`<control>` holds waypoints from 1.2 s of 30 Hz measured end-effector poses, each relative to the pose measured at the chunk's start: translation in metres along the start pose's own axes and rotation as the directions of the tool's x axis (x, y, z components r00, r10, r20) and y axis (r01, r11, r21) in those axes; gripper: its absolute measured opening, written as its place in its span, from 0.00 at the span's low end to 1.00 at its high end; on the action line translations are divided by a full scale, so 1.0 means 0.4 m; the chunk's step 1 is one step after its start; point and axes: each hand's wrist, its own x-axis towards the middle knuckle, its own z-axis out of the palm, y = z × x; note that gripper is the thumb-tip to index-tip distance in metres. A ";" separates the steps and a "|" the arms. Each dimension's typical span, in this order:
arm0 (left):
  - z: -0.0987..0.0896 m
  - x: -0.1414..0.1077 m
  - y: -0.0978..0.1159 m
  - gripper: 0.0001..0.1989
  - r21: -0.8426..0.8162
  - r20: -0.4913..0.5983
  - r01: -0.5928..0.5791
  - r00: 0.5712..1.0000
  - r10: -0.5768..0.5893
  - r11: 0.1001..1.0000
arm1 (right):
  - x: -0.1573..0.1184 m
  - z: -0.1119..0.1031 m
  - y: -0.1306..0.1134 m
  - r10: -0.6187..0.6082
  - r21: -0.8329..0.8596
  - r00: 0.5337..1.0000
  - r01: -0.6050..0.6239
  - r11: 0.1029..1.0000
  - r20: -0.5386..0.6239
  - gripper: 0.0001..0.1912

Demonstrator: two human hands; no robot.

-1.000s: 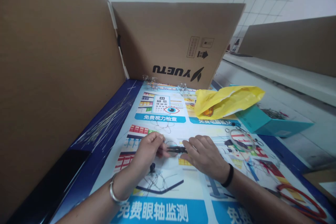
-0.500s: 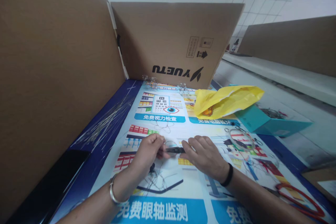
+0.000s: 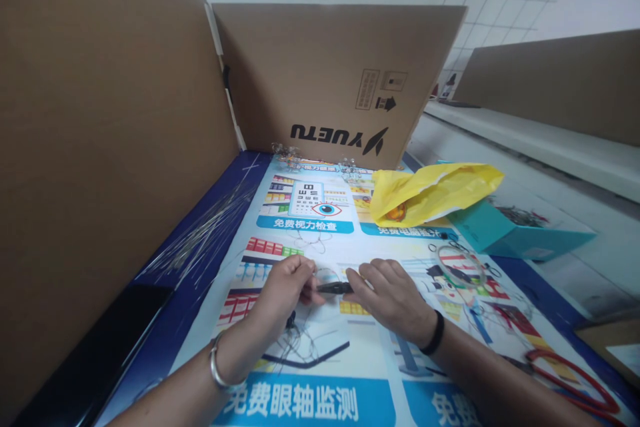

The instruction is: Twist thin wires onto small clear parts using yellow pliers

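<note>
Dark pliers [image 3: 336,287] lie across the gap between the hands, their tips pointing left. My right hand [image 3: 387,293] is closed round the handles. At the tips, my left hand [image 3: 290,287] pinches something I cannot make out; a thin wire loop [image 3: 327,272] shows just behind the pliers. Beneath my left hand, a tangle of thin wire [image 3: 299,340] rests on the printed sheet [image 3: 320,250], by a dark bent strip [image 3: 320,356].
Cardboard panels [image 3: 330,80] stand behind and at left. Thin wires [image 3: 200,233] and a black flat object [image 3: 120,333] lie left. Rightward are a yellow bag [image 3: 440,193], a teal box [image 3: 530,240], a clear ring [image 3: 463,267] and a red coil [image 3: 575,373].
</note>
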 end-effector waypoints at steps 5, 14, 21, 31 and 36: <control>0.000 0.000 0.000 0.08 0.002 0.004 -0.007 1.000 0.007 1.000 | 0.001 -0.003 0.000 0.010 0.004 1.000 -0.010 1.000 -0.023 0.14; 0.000 -0.002 -0.002 0.06 0.019 -0.010 -0.019 1.000 0.019 1.000 | 0.002 -0.003 -0.003 0.012 -0.017 1.000 -0.012 1.000 -0.013 0.12; 0.002 -0.005 -0.004 0.07 0.032 0.001 -0.030 1.000 0.030 0.999 | 0.004 -0.008 -0.003 0.020 -0.013 0.999 -0.020 1.000 0.026 0.11; -0.001 -0.002 -0.007 0.08 0.074 0.009 -0.102 0.995 0.102 0.992 | 0.008 -0.001 -0.002 0.047 0.058 0.997 -0.051 0.997 0.068 0.13; -0.014 0.005 -0.015 0.08 0.169 0.084 -0.256 0.966 0.245 0.952 | 0.007 0.003 -0.010 0.106 0.164 0.979 -0.135 0.977 0.172 0.13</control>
